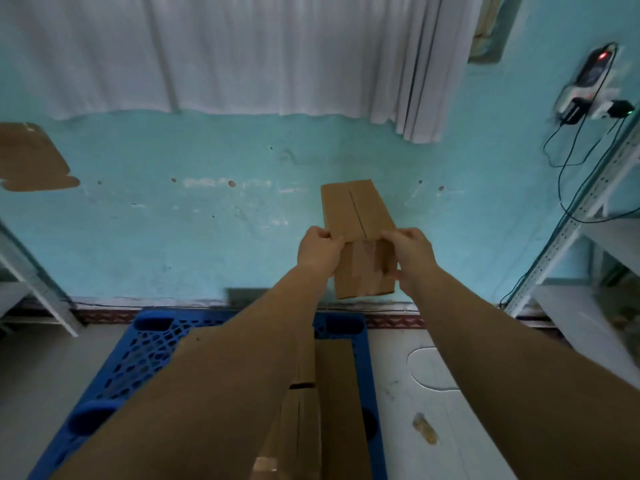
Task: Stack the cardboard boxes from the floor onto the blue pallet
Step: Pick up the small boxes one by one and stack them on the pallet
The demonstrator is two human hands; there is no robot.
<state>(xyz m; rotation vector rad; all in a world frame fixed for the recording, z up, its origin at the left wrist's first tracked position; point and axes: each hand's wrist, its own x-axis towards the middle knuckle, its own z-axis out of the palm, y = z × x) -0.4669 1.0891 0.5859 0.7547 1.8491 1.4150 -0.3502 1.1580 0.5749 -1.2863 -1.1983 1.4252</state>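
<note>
A pale floor [408, 393] meets a turquoise wall [194, 237] hung with a white curtain [221, 53]; metal shelving [588, 258] stands at the right. The blue pallet [145, 351] lies by the wall, bearing flat brown boxes [332, 403]. A small cardboard box [356, 233], plain brown with a centre seam, is held aloft above the pallet, left hand [318, 252] and right hand [412, 254] clamped on its sides

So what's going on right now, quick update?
Left hand and right hand both gripping one cardboard box, held up. Blue pallet below, boxes already on it. Nothing in the way.
</note>
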